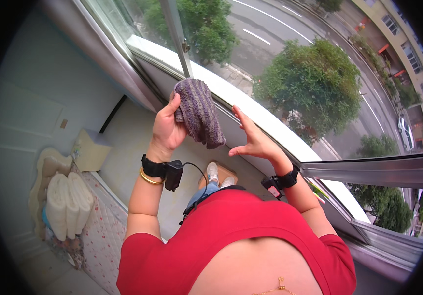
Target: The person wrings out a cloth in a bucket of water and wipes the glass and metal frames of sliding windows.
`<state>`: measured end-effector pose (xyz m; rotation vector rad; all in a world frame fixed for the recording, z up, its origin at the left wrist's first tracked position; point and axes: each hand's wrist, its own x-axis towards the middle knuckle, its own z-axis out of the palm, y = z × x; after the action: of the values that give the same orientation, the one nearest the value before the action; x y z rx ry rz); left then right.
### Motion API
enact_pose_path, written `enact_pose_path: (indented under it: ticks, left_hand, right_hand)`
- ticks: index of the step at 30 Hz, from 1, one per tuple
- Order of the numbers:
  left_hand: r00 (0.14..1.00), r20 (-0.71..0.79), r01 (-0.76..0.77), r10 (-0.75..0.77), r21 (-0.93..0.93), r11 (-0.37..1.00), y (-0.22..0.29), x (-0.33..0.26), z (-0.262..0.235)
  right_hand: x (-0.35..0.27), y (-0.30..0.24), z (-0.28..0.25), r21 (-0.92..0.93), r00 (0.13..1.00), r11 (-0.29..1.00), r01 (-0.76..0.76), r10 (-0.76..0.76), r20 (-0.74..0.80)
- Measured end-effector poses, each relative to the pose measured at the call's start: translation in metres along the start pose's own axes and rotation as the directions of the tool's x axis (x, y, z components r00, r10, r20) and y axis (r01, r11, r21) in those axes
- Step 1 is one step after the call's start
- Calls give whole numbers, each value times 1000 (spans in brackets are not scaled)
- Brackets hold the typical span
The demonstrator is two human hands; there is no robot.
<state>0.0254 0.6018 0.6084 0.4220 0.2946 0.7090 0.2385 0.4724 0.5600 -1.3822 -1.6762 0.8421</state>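
A folded purple-grey striped cloth (199,112) hangs from my left hand (168,127). The thumb presses on its near side, and the other fingers are hidden behind it. To the right of the cloth, my right hand (253,137) is raised with its fingers spread and nothing in it. A gap separates that hand from the cloth. Both hands are in front of the window's white sill (251,110), close to the upright metal window frame (178,39).
The window stands open above a street with trees (310,83). My feet are on a low wooden stool (227,175). To the left are a bed (106,211) with rolled white bedding (66,206) and a cream bedside cabinet (92,148). A curtain (118,54) hangs beside the window.
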Motion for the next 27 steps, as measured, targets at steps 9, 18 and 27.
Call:
enact_pose_path:
  ticks: [9,18,27]
  left_hand:
    - [984,88,112,-152,350,930,4,14,-11]
    - [973,-202,182,-107,402,897,-43,34,-151]
    - [941,128,263,-314,310,914,-72,21,-108]
  right_hand:
    - [53,-1,10,646,959,747,-157,272,-81]
    - [86,-6,-1,856,898,-345,-386,74,434]
    - [111,-15,-19,866,799,-156,-475,335,499]
